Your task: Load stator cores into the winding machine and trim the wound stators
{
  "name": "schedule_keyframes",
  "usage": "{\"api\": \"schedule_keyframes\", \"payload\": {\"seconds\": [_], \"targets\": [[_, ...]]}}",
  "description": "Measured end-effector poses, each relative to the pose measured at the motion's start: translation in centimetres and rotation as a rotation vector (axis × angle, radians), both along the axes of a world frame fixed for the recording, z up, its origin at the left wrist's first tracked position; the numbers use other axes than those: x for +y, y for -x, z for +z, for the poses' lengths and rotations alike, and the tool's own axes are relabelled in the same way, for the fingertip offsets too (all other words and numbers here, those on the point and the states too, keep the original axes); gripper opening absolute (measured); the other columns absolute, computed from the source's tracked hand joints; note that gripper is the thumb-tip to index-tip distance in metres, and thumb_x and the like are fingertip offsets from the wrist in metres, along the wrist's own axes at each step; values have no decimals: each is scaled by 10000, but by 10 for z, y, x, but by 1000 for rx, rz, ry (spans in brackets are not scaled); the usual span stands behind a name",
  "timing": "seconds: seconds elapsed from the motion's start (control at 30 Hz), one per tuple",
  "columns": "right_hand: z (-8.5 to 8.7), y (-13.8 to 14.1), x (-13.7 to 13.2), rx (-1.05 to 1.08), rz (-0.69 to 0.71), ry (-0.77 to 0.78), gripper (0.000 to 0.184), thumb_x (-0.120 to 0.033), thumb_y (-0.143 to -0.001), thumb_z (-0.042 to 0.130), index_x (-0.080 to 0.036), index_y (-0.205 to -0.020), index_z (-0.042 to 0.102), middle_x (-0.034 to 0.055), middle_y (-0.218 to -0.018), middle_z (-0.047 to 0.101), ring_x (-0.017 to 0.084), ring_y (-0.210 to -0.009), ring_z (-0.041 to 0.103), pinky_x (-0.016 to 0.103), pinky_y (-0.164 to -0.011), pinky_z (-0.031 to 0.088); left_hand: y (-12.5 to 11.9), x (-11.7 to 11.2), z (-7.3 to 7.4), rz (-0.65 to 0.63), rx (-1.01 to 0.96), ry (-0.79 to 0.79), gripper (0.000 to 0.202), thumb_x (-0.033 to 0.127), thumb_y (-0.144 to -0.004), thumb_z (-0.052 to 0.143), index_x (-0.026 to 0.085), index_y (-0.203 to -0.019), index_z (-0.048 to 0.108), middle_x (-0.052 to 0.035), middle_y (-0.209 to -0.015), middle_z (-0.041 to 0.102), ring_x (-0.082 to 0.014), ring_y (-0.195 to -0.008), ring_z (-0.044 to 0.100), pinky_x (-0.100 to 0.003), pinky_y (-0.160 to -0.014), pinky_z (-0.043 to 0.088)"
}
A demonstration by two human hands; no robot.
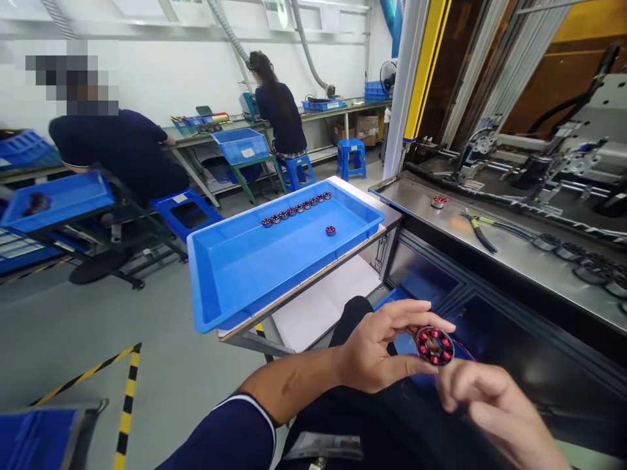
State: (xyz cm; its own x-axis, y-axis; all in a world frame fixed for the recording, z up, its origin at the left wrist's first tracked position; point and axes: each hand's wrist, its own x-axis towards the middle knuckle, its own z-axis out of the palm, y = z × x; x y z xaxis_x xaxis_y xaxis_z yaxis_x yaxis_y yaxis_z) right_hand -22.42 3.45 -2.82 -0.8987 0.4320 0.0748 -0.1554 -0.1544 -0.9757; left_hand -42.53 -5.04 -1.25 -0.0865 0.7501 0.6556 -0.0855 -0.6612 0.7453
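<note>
My left hand (375, 346) grips a motor stator (435, 346) by its edge between the thumb and fingers. The stator is a round dark ring with red wire coils inside, its open face turned toward me. Thin reddish wires (464, 349) trail from its right side. Just below and right of it, my right hand (490, 398) has its fingers curled in, slightly blurred, close to the stator's lower edge. Whatever those fingers pinch is hidden. A row of similar stators (296, 209) and a single stator (330, 230) lie in a blue tray (245, 287) ahead.
On the metal machine bench (465, 235) at right are one stator (439, 202), green-handled pliers (480, 232) and several dark stators (568, 250). Machine fixtures (490, 147) stand behind. Two co-workers (281, 111) sit at a far bench. Striped floor tape (128, 405) runs lower left.
</note>
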Motion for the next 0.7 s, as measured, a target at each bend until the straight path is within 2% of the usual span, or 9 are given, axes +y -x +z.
{"api": "schedule_keyframes", "payload": {"seconds": [0.07, 0.1, 0.23, 0.33, 0.43, 0.6, 0.7], "targets": [[-10, 9, -16, -12, -144, 70, 305, -495, -793, 807, -234, -945, 762, 75, -855, 728, 188, -747, 648, 296, -695, 533, -1, 4, 0, 47, 38, -33, 719, 109, -855, 765, 259, -1472, 429, -138, -1311, 719, -178, -1054, 754, -298, -934, 613], [-13, 14, -25, -10, -173, 121, 333, -481, -776, 830, -237, -993, 762, 76, -879, 733, 187, -757, 659, 291, -700, 544, -2, 6, 0, 67, 56, -55, 730, 93, -853, 759, 270, -1479, 429, -130, -1312, 719, -169, -1025, 758, -292, -919, 617], [-8, 29, -45, -21, -249, 353, 266, -425, -770, 861, -207, -863, 740, 38, -686, 677, 131, -604, 615, 212, -558, 493, -7, 14, 1, 105, 98, -113, 789, 51, -825, 768, 296, -1495, 430, -102, -1292, 731, -140, -982, 753, -259, -902, 610], [-2, 24, -46, -66, -292, 404, 255, -422, -779, 858, -201, -850, 751, 31, -608, 641, 108, -527, 572, 188, -499, 457, -8, 17, 0, 112, 115, -80, 765, 74, -828, 776, 264, -1487, 438, -113, -1280, 733, -168, -1071, 737, -274, -946, 597], [-3, 12, -45, -80, -270, 347, 230, -430, -799, 834, -217, -871, 784, 33, -563, 616, 111, -498, 562, 195, -481, 459, -6, 19, -3, 67, 46, -28, 753, 72, -826, 780, 254, -1475, 444, -122, -1306, 722, -169, -1087, 735, -283, -960, 592], [-2, -5, -31, -80, -146, 149, 151, -407, -847, 788, -259, -879, 797, 28, -553, 615, 136, -515, 595, 231, -525, 511, -6, 21, -8, -183, -177, 91, 747, 9, -849, 735, 325, -1464, 452, -85, -1367, 697, -109, -1128, 716, -237, -1000, 545], [11, -6, -12, -77, -270, 21, 294, -526, -850, 754, -235, -873, 793, 65, -635, 668, 164, -581, 625, 259, -574, 543, -6, 19, -8, -270, -213, 173, 678, 35, -912, 672, 320, -1479, 434, -124, -1427, 650, -101, -1136, 707, -247, -1017, 525]]}}
